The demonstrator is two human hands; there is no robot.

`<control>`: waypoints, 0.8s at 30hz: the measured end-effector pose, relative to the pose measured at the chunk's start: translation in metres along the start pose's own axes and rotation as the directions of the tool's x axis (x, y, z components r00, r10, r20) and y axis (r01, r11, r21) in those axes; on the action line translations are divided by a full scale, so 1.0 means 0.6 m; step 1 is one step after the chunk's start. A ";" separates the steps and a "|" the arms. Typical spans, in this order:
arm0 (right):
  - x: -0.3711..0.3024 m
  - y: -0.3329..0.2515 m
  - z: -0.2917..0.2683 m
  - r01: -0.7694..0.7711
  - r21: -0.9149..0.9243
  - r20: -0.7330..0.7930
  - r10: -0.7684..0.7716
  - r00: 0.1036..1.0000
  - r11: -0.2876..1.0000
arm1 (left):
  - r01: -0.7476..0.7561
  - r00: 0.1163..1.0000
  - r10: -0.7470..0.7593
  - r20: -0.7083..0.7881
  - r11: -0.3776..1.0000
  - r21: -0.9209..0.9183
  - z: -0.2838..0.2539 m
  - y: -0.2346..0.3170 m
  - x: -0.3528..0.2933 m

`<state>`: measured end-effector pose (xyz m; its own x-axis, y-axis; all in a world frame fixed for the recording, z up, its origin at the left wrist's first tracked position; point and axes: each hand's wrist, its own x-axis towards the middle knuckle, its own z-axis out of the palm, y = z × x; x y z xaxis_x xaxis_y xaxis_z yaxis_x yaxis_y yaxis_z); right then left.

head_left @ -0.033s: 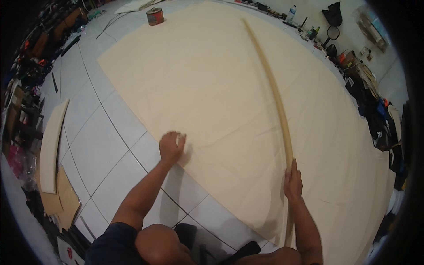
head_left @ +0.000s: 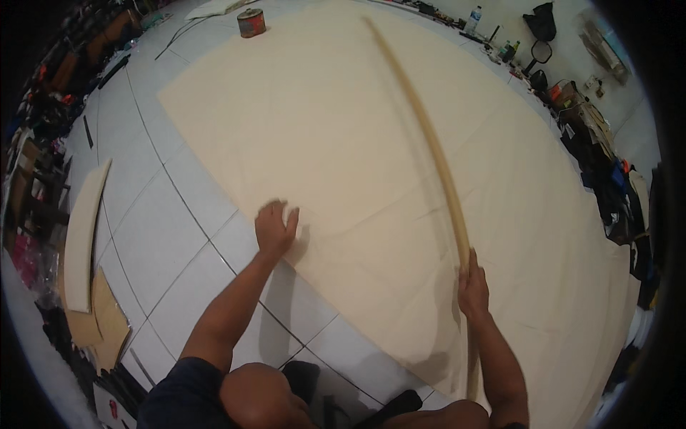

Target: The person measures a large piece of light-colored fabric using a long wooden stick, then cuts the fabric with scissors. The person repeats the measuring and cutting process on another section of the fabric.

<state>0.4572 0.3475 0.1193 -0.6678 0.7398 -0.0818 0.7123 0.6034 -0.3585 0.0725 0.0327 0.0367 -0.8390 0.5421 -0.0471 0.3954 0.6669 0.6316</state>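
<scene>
A large sheet of pale cream cloth (head_left: 307,136) lies spread over the tiled floor. My right hand (head_left: 474,292) is closed round a long, slim, light-wood strip (head_left: 431,139), near its close end. The strip runs far out across the cloth, bowed in the picture, with its shadow just to its left. My left hand (head_left: 276,229) hovers over or rests on the cloth's left edge; I cannot tell whether it touches. Its fingers are half bent and its thumb stands apart, with nothing visible in it.
At the far left of the cloth stands a rusty red tin (head_left: 251,23). A pale curved board (head_left: 86,236) and brown sheet pieces (head_left: 111,318) lie at the left on the white tiles. Bags and clutter (head_left: 586,129) line the right wall, near a water bottle (head_left: 472,20).
The far end of the wooden strip has swung to the left. My right hand has moved slightly away from me with it, and my left hand has shifted a little farther out too.
</scene>
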 end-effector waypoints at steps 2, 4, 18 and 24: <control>0.058 -0.083 -0.011 0.083 -0.040 0.114 -0.078 0.990 0.996 | -0.013 0.976 0.057 -0.208 0.979 0.204 0.007 0.010 0.046; 0.122 -0.162 0.007 0.197 -0.046 0.193 -0.185 0.964 0.979 | 0.033 0.956 0.072 -0.284 0.937 0.349 0.021 0.010 0.065; 0.315 -0.147 0.119 -0.072 -0.188 0.052 0.083 0.995 0.980 | 0.111 0.982 -0.039 -0.185 0.911 0.397 0.041 0.018 0.070; 0.337 -0.002 0.075 -0.358 -0.177 -0.086 0.348 0.933 0.917 | 0.123 0.983 -0.054 -0.177 0.905 0.406 0.039 0.026 0.076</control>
<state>0.3113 0.4830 0.0615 -0.3566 0.9264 -0.1209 0.9305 0.3407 -0.1344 0.0492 0.0798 0.0261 -0.9122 0.4058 0.0568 0.4064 0.8784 0.2517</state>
